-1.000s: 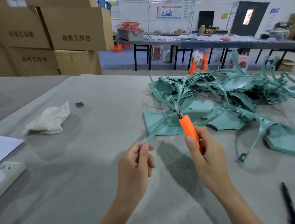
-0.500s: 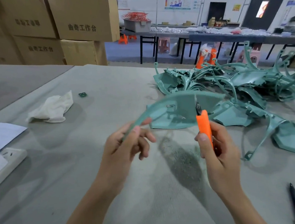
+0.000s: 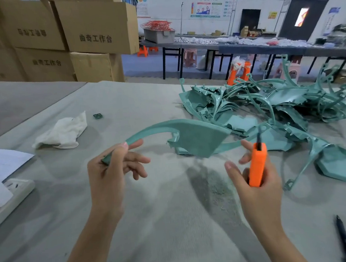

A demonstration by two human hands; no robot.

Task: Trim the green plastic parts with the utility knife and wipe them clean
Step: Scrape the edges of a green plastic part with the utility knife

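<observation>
the large brown cardboard box (image 3: 96, 29) at the right of the stack bears the dark printed characters 曲奇工作台 on its front face, and the same five characters stand on the lower brown cardboard box (image 3: 45, 64) to its left. print on the upper left brown cardboard box (image 3: 31, 28) is too blurred to read, and the lettering on the white chart poster (image 3: 209, 8) and the small yellow sign (image 3: 272, 15) on the far wall is too small to make out.

Green part (image 3: 198, 138) now raised higher by left hand (image 3: 109, 174), textured broad face turned up. Utility knife (image 3: 257, 166) drawn back from its panel; right hand (image 3: 258, 186) thumb lifted off the handle.
</observation>
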